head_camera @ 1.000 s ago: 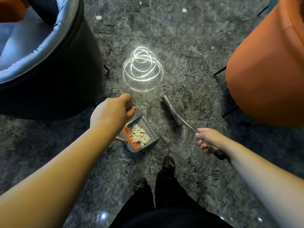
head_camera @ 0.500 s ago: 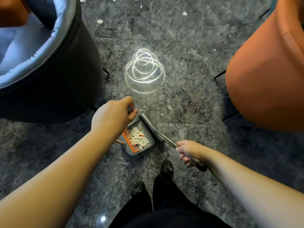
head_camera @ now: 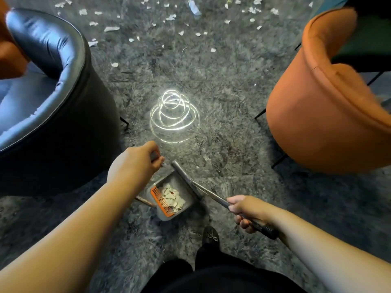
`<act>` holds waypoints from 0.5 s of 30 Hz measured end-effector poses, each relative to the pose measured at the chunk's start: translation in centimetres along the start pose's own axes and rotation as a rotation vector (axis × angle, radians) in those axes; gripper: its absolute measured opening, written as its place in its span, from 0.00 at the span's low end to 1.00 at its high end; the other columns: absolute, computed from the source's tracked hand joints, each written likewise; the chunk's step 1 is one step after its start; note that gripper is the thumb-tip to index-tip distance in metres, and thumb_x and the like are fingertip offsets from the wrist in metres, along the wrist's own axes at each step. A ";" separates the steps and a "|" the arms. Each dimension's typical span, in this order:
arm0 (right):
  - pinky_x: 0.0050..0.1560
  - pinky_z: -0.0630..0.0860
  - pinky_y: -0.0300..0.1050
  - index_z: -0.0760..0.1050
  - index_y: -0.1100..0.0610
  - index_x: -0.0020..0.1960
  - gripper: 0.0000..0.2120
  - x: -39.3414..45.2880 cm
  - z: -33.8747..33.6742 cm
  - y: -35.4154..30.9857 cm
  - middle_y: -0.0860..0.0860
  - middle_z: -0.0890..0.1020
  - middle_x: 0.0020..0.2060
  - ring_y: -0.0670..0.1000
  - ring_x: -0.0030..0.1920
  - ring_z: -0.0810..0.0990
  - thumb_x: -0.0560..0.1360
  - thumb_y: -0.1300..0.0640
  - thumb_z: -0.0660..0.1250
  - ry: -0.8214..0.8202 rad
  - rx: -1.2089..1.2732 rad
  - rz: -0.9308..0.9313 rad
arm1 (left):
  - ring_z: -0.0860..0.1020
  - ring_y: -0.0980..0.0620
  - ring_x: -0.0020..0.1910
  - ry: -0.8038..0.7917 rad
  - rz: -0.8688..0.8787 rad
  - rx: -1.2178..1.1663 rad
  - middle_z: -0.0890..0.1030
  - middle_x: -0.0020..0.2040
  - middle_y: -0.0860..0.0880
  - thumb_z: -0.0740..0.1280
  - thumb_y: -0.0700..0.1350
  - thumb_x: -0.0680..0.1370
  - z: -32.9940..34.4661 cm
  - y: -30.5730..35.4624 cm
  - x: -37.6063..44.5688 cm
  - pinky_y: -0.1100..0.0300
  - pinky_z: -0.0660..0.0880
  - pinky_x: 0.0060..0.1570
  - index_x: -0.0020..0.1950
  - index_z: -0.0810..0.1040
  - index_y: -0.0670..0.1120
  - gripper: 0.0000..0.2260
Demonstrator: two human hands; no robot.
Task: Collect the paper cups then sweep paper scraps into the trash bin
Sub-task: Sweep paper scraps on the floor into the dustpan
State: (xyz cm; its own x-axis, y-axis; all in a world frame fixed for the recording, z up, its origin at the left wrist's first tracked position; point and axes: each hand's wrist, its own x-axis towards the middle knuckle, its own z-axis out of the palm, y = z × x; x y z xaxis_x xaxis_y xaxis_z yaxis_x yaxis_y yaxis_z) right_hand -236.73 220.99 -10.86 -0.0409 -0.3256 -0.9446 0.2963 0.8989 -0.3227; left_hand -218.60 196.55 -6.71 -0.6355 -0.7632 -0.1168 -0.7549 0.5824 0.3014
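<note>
Left hand [head_camera: 135,163] is wrapped around the dustpan's upright handle, holding the gray dustpan [head_camera: 172,194] tilted on the shaggy gray rug [head_camera: 232,132]. Right hand [head_camera: 246,212] is clenched on the broom handle [head_camera: 211,194], w/ the broom head [head_camera: 183,173] sitting right at the pan's open edge, touching or nearly so; can't tell which.

Task's things: a small heap of paper scraps [head_camera: 172,197] is already in the pan next to its orange comb [head_camera: 161,199]. A couple of bits lie on the rug just beyond the broom head, and lots more scraps [head_camera: 169,17] are strewn at the far end of the rug, well apart from the pan, between the black armchair [head_camera: 53,98] and the orange armchair [head_camera: 330,115]. No paper cups or trash bin in view.

Risks from here, imo:
- Long pile grabs scraps, so a light stroke prob skips over them; a hard flick could fling bits past the pan.
- Pan lip may not sit flush on the shag, so scraps slide under it.
- Tipping the pan further while moving fwd could spill the heap back out.
- Bright spiral light pattern [head_camera: 174,117] on the rug could hide pale scraps.
</note>
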 end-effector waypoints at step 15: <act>0.19 0.62 0.30 0.55 0.50 0.76 0.23 -2.5 7.8 8.1 0.53 0.66 0.29 0.44 0.16 0.64 0.83 0.61 0.54 0.323 0.561 -0.070 | 0.76 0.47 0.35 -0.126 0.391 -0.063 0.77 0.36 0.51 0.69 0.56 0.75 -4.2 2.0 -0.5 0.56 0.71 0.35 0.48 0.75 0.54 0.08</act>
State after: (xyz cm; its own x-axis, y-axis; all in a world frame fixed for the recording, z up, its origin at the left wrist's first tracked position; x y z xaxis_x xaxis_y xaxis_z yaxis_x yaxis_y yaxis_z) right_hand -226.74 226.81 -10.63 -0.3369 -0.1946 -0.9212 0.7321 0.5611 -0.3863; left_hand -219.15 196.91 -2.04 -0.8903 -0.4452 -0.0956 -0.4436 0.8006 0.4028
